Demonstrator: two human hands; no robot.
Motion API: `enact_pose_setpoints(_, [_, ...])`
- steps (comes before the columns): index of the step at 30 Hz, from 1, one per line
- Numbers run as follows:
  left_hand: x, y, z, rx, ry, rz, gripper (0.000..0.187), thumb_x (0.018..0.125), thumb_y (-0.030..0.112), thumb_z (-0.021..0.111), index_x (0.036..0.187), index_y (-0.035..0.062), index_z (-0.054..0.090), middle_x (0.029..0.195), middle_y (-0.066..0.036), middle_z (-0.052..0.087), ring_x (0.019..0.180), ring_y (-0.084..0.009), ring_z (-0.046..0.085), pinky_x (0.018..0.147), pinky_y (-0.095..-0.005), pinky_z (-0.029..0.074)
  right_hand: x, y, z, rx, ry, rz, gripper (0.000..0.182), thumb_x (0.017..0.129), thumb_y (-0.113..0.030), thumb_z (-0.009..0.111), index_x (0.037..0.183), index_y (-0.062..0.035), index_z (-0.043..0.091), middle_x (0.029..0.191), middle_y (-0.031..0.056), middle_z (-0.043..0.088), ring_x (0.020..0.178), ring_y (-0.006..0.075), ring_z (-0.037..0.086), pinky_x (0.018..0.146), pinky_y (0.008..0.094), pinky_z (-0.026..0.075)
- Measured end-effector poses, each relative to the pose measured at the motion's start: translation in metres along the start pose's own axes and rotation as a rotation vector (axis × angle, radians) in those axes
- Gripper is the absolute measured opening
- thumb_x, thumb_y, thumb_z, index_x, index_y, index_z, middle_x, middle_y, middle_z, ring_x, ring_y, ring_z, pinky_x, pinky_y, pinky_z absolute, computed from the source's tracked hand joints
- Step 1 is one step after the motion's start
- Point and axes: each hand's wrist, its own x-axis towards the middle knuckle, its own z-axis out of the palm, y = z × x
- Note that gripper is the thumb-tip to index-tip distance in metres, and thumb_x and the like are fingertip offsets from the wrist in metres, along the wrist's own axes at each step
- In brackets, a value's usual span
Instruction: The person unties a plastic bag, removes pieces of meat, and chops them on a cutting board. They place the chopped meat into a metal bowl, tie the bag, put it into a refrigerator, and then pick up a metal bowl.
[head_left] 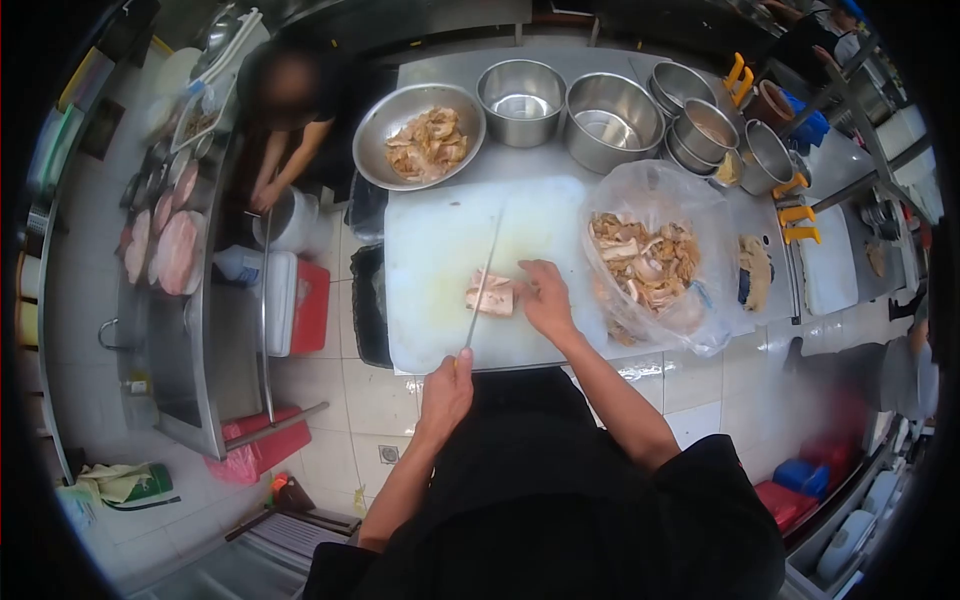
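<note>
My left hand (447, 395) is wrapped round the handle of a long knife (490, 262). Its thin blade points away from me and lies across a pale block of cooked meat (498, 297). Close by the block's right side is my right hand (545, 298), fingers curved and apart, fingertips at or near the meat; contact is hard to make out. Under both is a white cutting board (430, 240). To the right, a clear plastic bag (700, 200) holds many cut meat pieces (645, 255). A steel bowl (367, 140) of similar pieces stands at the back left.
Steel pots (521, 105) line the table's back, with more stacked at the right near yellow handles (800, 225). At left, a person's hands (266, 195) work by a white bucket (297, 222). Raw meat (178, 250) lies on a side counter. A red box (312, 305) stands low.
</note>
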Motion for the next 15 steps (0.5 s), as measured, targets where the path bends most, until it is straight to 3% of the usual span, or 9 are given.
enact_pose_setpoints(2, [0.004,0.001,0.003,0.034,-0.039,-0.015,0.059,0.101,0.047,0.035,0.086,-0.0053,0.058,0.081,-0.036,0.059,0.082,-0.0546,0.057,0.072,-0.0571,0.042,-0.004,-0.006,-0.010,0.215,-0.043,0.306,0.030,0.084,-0.004,0.064,0.113,-0.0068,0.062,0.108,0.0107,0.058,0.083,0.0197,0.058,0.071,0.0315,0.049])
enact_pose_setpoints(5, [-0.012,0.037,-0.013,-0.038,0.053,0.036,0.056,0.101,0.045,0.035,0.088,-0.0043,0.058,0.080,-0.035,0.060,0.080,-0.0548,0.057,0.072,-0.0572,0.042,-0.011,-0.017,-0.020,0.282,0.000,0.405,0.029,0.084,0.001,0.060,0.112,-0.0069,0.061,0.104,0.0097,0.057,0.084,0.0188,0.055,0.070,0.0295,0.048])
enact_pose_setpoints(7, [-0.024,0.071,-0.031,-0.263,0.154,0.118,0.051,0.101,0.042,0.036,0.088,-0.0027,0.058,0.079,-0.034,0.061,0.079,-0.0543,0.057,0.071,-0.0583,0.043,-0.020,-0.011,-0.018,0.283,0.012,0.416,0.031,0.082,0.003,0.060,0.111,-0.0066,0.060,0.105,0.0098,0.056,0.086,0.0191,0.055,0.071,0.0296,0.048])
enact_pose_setpoints(10, [-0.003,0.027,0.011,-0.094,0.195,0.221,0.049,0.101,0.040,0.037,0.089,-0.0029,0.058,0.078,-0.032,0.062,0.079,-0.0530,0.059,0.071,-0.0592,0.045,-0.025,-0.008,-0.021,0.292,0.007,0.395,0.037,0.077,0.001,0.062,0.113,-0.0066,0.058,0.108,0.0101,0.055,0.091,0.0221,0.054,0.075,0.0324,0.047])
enact_pose_setpoints(11, [0.015,0.006,0.027,0.205,0.049,0.072,0.051,0.101,0.039,0.037,0.089,-0.0045,0.060,0.079,-0.033,0.062,0.080,-0.0530,0.059,0.073,-0.0598,0.046,-0.025,-0.011,-0.022,0.298,-0.009,0.378,0.043,0.074,-0.001,0.064,0.115,-0.0070,0.056,0.110,0.0101,0.055,0.095,0.0248,0.053,0.079,0.0351,0.046])
enact_pose_setpoints(12, [0.016,0.007,0.027,0.210,0.052,0.070,0.051,0.101,0.039,0.037,0.089,-0.0045,0.060,0.079,-0.033,0.062,0.080,-0.0530,0.059,0.073,-0.0598,0.046,-0.022,-0.016,-0.023,0.304,-0.009,0.379,0.043,0.074,-0.001,0.064,0.115,-0.0070,0.056,0.110,0.0101,0.055,0.095,0.0248,0.053,0.079,0.0351,0.046])
enact_pose_setpoints(14, [0.017,0.012,0.028,0.200,0.013,0.012,0.057,0.101,0.041,0.035,0.086,-0.0064,0.062,0.081,-0.035,0.062,0.082,-0.0545,0.059,0.076,-0.0595,0.046,-0.017,-0.025,-0.025,0.066,-0.008,-0.016,0.061,0.066,-0.013,0.072,0.123,-0.0063,0.052,0.116,0.0124,0.055,0.104,0.0326,0.049,0.090,0.0419,0.042])
enact_pose_setpoints(15, [0.008,0.006,0.030,0.202,0.004,-0.006,0.057,0.101,0.041,0.035,0.086,-0.0064,0.062,0.081,-0.035,0.062,0.082,-0.0545,0.059,0.076,-0.0595,0.046,-0.023,-0.038,-0.025,0.070,-0.023,-0.004,0.061,0.066,-0.013,0.072,0.123,-0.0063,0.052,0.116,0.0124,0.055,0.104,0.0326,0.049,0.090,0.0419,0.042])
